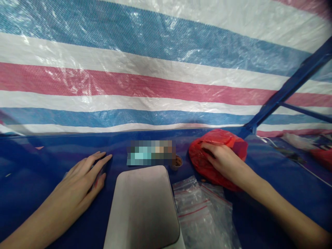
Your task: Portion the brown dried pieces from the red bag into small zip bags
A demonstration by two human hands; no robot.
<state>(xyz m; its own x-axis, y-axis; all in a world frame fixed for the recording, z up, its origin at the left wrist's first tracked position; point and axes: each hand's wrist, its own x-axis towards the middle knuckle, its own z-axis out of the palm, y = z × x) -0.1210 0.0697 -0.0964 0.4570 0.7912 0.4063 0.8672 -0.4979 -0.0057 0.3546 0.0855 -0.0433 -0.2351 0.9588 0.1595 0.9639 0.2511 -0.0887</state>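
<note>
On the right side of the blue table (20, 166), the person's right hand (224, 160) reaches into the top of a crumpled red bag (204, 169), the forearm slanting up and inward from the lower right corner. Its back faces up, the wrist is nearly straight, and the fingers bend down into the red plastic; their tips are hidden, so I cannot tell whether they are clamped on anything.

Across from it, the left hand (81, 178) lies palm down near the table's surface, its forearm rising from the lower left corner. The fingers are long and loosely stretched, pointing forward and inward, with the thumb and index finger apart. Something clear with a bit of red (98, 180) shows in that gap, mostly covered by the hand.

Between the 2 hands sits a flat, metal-topped device (145, 204). Clear zip bags (202, 211) lie to its right, just below the red bag. Beyond the device are a blurred-out card (140, 155) and, left of the red bag, a small round cup (176, 168) with brown pieces (178, 160).
</note>
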